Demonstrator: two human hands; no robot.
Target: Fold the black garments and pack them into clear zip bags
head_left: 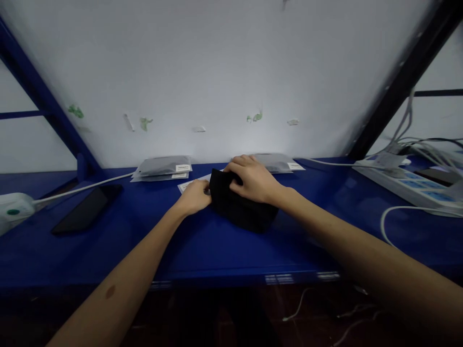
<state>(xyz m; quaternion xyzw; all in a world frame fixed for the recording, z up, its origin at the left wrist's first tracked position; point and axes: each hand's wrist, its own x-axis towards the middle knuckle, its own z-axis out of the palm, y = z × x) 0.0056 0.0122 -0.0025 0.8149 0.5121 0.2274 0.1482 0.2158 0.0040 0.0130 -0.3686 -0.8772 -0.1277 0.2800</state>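
Bare forearms (pixel 343 236) lead to a right hand (pixel 251 177) grasping black cloth (pixel 248 214) and a left hand (pixel 194 197) apparently pinching its edge.

Dim overall, can't tell the source; wall (pixel 220 72) brightest low centre, fading toward the corners. Floor (pixel 294 332) nearly black, black fabric (pixel 246 209) loses almost all detail. Soft throughout, labels (pixel 183 168) unreadable, plus wide-angle stretch toward the sides.
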